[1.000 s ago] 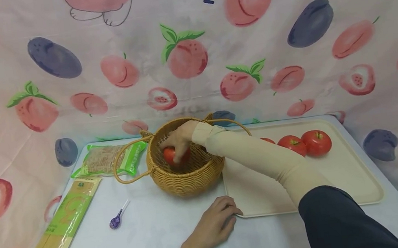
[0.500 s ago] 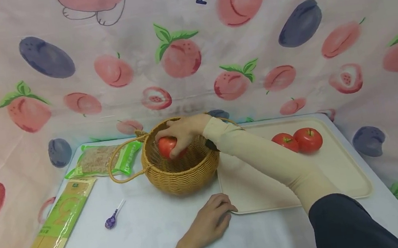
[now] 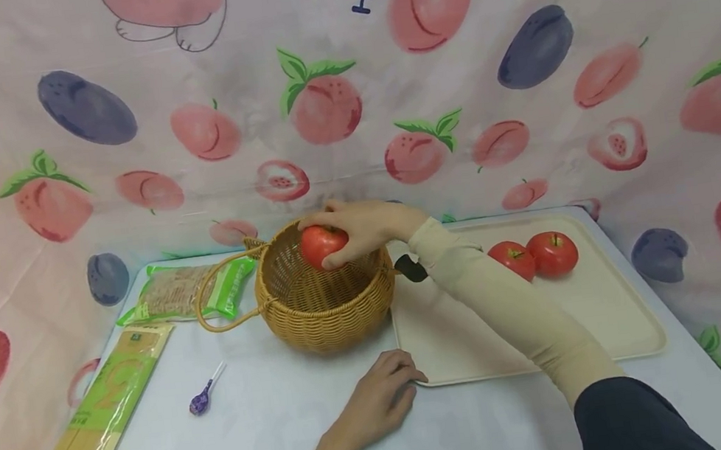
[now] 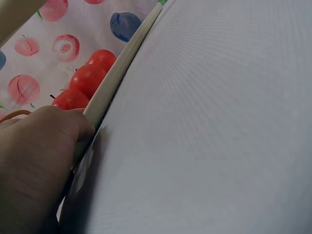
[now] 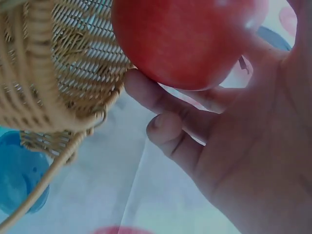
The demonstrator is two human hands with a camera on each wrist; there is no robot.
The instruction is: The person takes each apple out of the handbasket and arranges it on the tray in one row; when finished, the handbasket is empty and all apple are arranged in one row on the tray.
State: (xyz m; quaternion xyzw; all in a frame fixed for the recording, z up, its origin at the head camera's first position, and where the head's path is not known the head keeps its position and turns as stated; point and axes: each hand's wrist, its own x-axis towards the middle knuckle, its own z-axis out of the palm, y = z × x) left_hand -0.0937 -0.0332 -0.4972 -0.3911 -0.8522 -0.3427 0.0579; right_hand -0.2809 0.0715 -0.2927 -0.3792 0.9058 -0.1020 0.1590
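Note:
My right hand [image 3: 367, 226] grips a red apple [image 3: 324, 245], thumb on the near side and fingers over the far side. The apple is above the mouth of a round woven wicker basket [image 3: 328, 329], near its back rim. In the right wrist view the apple [image 5: 185, 41] is against the fingers beside the basket's wall [image 5: 90, 46]. My left hand [image 3: 373, 405] rests on the table, its relaxed fingertips touching the near left corner of a cream tray [image 3: 468, 346]. Two red apples [image 3: 554, 254] show on that tray; the left wrist view shows a third apple [image 4: 71, 99].
Left of the basket lies a green-edged clear packet [image 3: 184, 288]. A long flat yellow-green packet [image 3: 99, 425] lies at the table's left edge, near a purple-wrapped lollipop [image 3: 200, 401]. One basket handle [image 3: 203, 295] sticks out leftward. A fruit-print cloth [image 3: 341, 175] hangs behind.
My right hand has lifted the apple from deep inside the basket up and rightward to its mouth. The left hand stays at the tray's corner. The head view has shifted slightly.

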